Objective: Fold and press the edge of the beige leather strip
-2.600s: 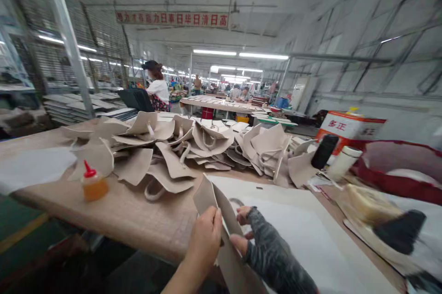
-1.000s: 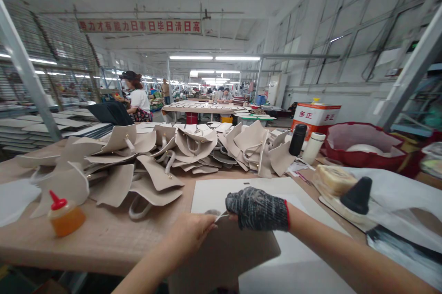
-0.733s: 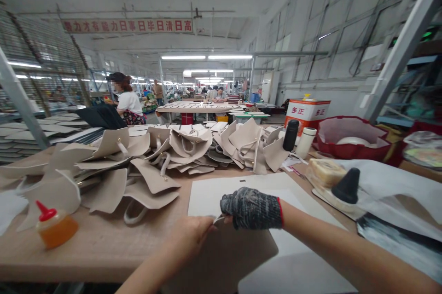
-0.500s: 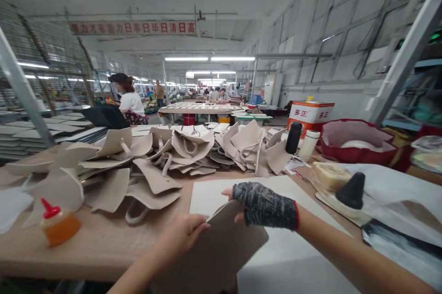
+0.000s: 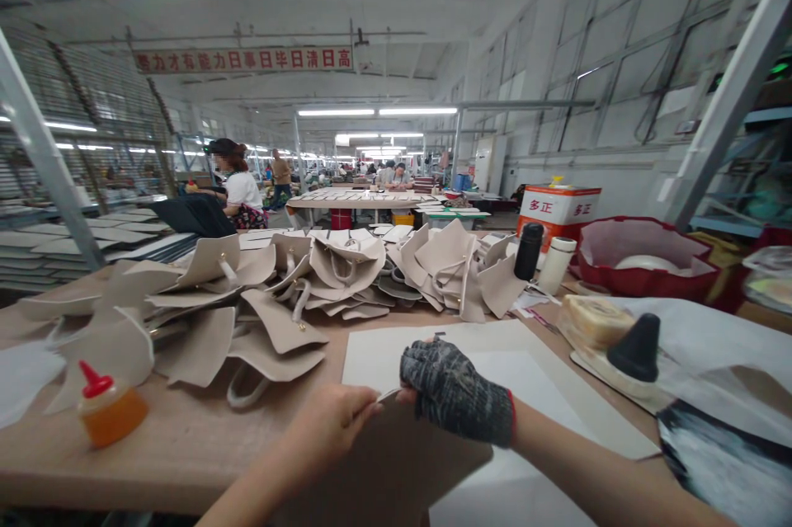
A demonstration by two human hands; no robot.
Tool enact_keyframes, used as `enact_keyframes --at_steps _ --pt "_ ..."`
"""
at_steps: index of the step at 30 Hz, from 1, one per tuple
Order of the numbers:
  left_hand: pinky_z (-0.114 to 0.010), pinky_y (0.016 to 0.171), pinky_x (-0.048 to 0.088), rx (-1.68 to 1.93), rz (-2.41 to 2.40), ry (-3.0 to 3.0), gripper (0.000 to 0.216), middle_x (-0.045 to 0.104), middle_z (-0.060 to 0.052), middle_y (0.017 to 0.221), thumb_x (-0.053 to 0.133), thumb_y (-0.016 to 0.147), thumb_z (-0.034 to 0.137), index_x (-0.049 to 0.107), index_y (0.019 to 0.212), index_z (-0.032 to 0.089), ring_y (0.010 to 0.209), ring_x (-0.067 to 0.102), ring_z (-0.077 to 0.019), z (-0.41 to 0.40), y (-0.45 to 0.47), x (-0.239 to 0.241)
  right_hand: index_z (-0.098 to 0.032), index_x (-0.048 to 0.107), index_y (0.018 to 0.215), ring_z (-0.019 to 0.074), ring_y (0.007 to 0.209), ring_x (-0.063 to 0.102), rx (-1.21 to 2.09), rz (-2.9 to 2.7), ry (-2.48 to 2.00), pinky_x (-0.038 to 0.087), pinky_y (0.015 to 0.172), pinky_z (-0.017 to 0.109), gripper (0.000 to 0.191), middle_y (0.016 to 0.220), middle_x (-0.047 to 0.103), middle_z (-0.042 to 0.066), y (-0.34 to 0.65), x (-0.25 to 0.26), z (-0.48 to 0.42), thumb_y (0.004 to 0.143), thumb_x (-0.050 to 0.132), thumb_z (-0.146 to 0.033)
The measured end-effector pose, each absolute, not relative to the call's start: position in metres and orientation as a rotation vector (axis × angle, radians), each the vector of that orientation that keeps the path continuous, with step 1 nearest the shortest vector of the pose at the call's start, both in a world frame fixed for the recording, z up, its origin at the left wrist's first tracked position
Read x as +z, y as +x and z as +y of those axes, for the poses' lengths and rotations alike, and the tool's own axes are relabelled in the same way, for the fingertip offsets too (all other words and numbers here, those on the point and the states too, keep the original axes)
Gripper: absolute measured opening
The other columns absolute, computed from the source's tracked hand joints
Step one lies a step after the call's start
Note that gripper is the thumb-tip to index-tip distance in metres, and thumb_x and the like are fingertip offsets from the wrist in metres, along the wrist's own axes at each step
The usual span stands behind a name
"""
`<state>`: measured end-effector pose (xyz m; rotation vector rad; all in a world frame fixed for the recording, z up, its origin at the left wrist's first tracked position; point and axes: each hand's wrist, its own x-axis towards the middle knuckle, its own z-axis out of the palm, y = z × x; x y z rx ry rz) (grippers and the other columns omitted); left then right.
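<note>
Both hands meet at the near edge of the wooden table point(image 5: 204, 444). Left hand point(image 5: 331, 424), bare, is closed with fingertips pinching the top edge of a beige leather panel point(image 5: 396, 469). Right hand point(image 5: 454, 387), in a dark knitted fingerless glove, is curled over the same edge just beside the left, gripping it. The panel lies tilted toward the person, its upper edge over a white board point(image 5: 525, 378) that lies flat on the table. Behind the board sits a heap of beige cut bag pieces point(image 5: 297, 288) with handles. An orange squeeze bottle point(image 5: 110, 411) with a red cap stands at the left, well apart from the hands. A black flask point(image 5: 527, 251) and a white flask point(image 5: 555, 265) stand side by side at the right, near a red basket point(image 5: 649, 259). Another person point(image 5: 238, 189) works in the background.
</note>
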<state>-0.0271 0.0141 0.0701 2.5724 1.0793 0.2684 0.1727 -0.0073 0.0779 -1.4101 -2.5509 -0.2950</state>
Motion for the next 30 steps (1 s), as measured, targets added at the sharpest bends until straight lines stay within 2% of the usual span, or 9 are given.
enact_keyframes --at_steps 7,10,12,15,20,23,25,30 --pt "-0.02 0.053 0.031 0.199 1.077 2.645 0.033 0.06 -0.001 0.063 0.036 0.089 0.031 0.059 0.068 0.018 0.059 0.052 -0.0134 0.008 -0.022 0.075 -0.019 0.06 0.084 0.0248 0.074 0.056 -0.447 -2.631 -1.283 0.041 0.067 0.036 0.03 0.082 0.063 0.008 0.162 0.058 -0.007 0.083 0.045 -0.044" --pt "-0.02 0.056 0.034 0.196 1.037 2.632 0.03 0.064 -0.002 0.071 0.036 0.089 0.031 0.061 0.076 0.02 0.065 0.056 -0.0149 0.01 -0.029 0.077 -0.017 0.06 0.081 0.0257 0.071 0.056 -0.515 -2.623 -1.293 0.042 0.065 0.037 0.027 0.079 0.063 0.009 0.164 0.055 -0.008 0.083 0.045 -0.04" --pt "-0.021 0.057 0.034 0.161 1.078 2.638 0.027 0.066 -0.002 0.075 0.038 0.088 0.03 0.061 0.079 0.021 0.068 0.057 -0.0159 0.014 -0.037 0.077 -0.017 0.06 0.078 0.024 0.069 0.056 -0.465 -2.566 -1.356 0.042 0.064 0.035 0.026 0.077 0.062 0.008 0.17 0.056 -0.007 0.083 0.044 -0.036" --pt "-0.021 0.056 0.034 0.07 1.202 2.673 0.027 0.065 -0.003 0.071 0.039 0.087 0.03 0.06 0.074 0.019 0.066 0.058 -0.0162 0.02 -0.048 0.074 -0.016 0.06 0.075 0.0222 0.069 0.057 -0.341 -2.48 -1.504 0.042 0.065 0.034 0.025 0.075 0.063 0.008 0.178 0.057 -0.005 0.084 0.043 -0.031" --pt "-0.022 0.054 0.031 0.066 1.155 2.785 0.032 0.064 -0.003 0.067 0.035 0.089 0.032 0.06 0.073 0.02 0.063 0.057 -0.0161 0.018 -0.044 0.068 -0.017 0.062 0.085 0.0234 0.076 0.059 -0.246 -2.564 -1.503 0.043 0.067 0.034 0.022 0.083 0.064 0.007 0.165 0.052 -0.008 0.085 0.045 -0.032" --pt "-0.023 0.052 0.027 0.077 1.074 2.778 0.034 0.06 -0.001 0.062 0.035 0.089 0.032 0.058 0.067 0.019 0.058 0.052 -0.0143 0.014 -0.037 0.07 -0.017 0.061 0.084 0.0257 0.074 0.057 -0.367 -2.672 -1.353 0.043 0.063 0.036 0.023 0.082 0.064 0.009 0.152 0.049 -0.013 0.079 0.053 -0.038" --pt "-0.022 0.051 0.025 0.105 1.008 2.705 0.035 0.053 0.002 0.057 0.036 0.089 0.033 0.055 0.063 0.018 0.056 0.048 -0.0121 0.012 -0.035 0.073 -0.017 0.061 0.081 0.024 0.069 0.056 -0.431 -2.683 -1.235 0.041 0.062 0.035 0.023 0.079 0.064 0.009 0.149 0.047 -0.015 0.078 0.055 -0.039" --pt "-0.02 0.051 0.026 0.152 0.833 2.486 0.035 0.04 0.006 0.055 0.038 0.087 0.036 0.048 0.059 0.017 0.054 0.04 -0.0094 0.022 -0.048 0.076 -0.018 0.058 0.068 0.0185 0.06 0.054 -0.457 -2.506 -1.205 0.035 0.057 0.03 0.034 0.066 0.063 0.006 0.165 0.038 -0.014 0.088 0.039 -0.038"
